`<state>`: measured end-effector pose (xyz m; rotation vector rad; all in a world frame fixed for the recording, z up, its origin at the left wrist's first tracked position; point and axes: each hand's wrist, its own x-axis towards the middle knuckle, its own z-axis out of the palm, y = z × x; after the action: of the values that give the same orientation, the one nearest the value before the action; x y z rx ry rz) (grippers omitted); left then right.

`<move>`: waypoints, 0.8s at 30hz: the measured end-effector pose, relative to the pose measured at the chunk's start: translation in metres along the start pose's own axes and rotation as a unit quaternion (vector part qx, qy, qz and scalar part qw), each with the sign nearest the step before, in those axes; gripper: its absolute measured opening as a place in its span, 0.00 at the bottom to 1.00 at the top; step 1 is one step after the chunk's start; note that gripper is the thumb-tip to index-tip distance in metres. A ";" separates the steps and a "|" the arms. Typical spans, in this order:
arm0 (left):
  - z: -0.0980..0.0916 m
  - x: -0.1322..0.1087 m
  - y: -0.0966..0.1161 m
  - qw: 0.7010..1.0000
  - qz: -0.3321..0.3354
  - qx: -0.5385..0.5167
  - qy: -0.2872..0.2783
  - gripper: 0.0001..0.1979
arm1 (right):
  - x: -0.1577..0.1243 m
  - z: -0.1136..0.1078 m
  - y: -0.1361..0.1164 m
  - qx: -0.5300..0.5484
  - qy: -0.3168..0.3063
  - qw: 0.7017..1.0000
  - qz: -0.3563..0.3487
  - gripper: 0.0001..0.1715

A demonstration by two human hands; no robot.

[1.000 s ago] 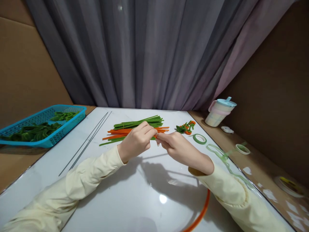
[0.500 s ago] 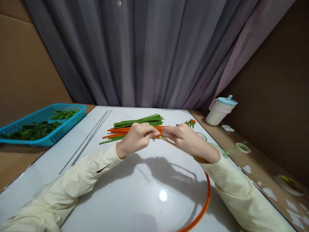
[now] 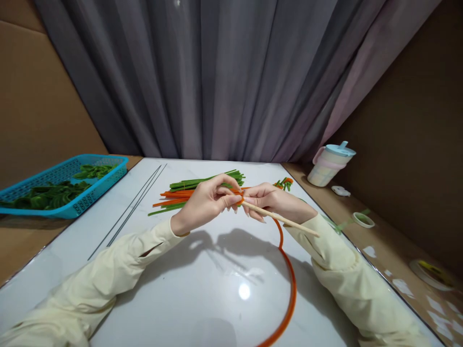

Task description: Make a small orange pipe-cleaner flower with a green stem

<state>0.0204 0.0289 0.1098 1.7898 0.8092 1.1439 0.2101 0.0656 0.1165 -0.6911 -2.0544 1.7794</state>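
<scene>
My left hand [image 3: 204,201] is closed in a pinch at the far end of a thin wooden stick [image 3: 285,221], where a bit of orange pipe cleaner shows at the fingertips. Right beside it, my right hand [image 3: 277,200] pinches the orange pipe cleaner [image 3: 292,289] at the same spot. From there its long tail hangs down and curves over the white tabletop toward me. The stick slants down to the right, across my right wrist. Behind the hands lie green pipe cleaners [image 3: 191,184] and orange pipe cleaners [image 3: 175,195], partly covered by my left hand.
A blue basket [image 3: 74,209] with green leaf-like pieces stands at the left. Thin dark wires [image 3: 135,207] lie on the white table [image 3: 162,299]. Small green and orange pieces [image 3: 284,183] sit behind my right hand. Farther right are a lidded cup [image 3: 329,166] and a tape roll [image 3: 363,220].
The stick has swung into fuller view, pointing down to the right. My right hand has turned and lowered slightly, and the pipe cleaner's tail has shifted left. My left fingers have lifted and curled.
</scene>
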 end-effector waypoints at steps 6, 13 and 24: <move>0.005 -0.009 -0.002 0.995 0.094 0.036 -0.026 0.11 | 0.013 -0.001 0.027 0.168 -0.152 0.974 -0.012 0.19; -0.003 -0.019 0.000 0.844 0.446 0.290 -0.071 0.11 | 0.001 0.014 0.023 0.213 -0.240 0.947 0.024 0.18; -0.010 -0.033 -0.009 0.797 0.484 0.340 -0.124 0.03 | -0.021 0.037 0.017 0.083 -0.101 0.987 0.096 0.18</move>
<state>-0.0019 0.0075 0.0914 3.0822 0.0499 1.2287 0.2099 0.0255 0.0951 -0.7051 -1.9890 2.1830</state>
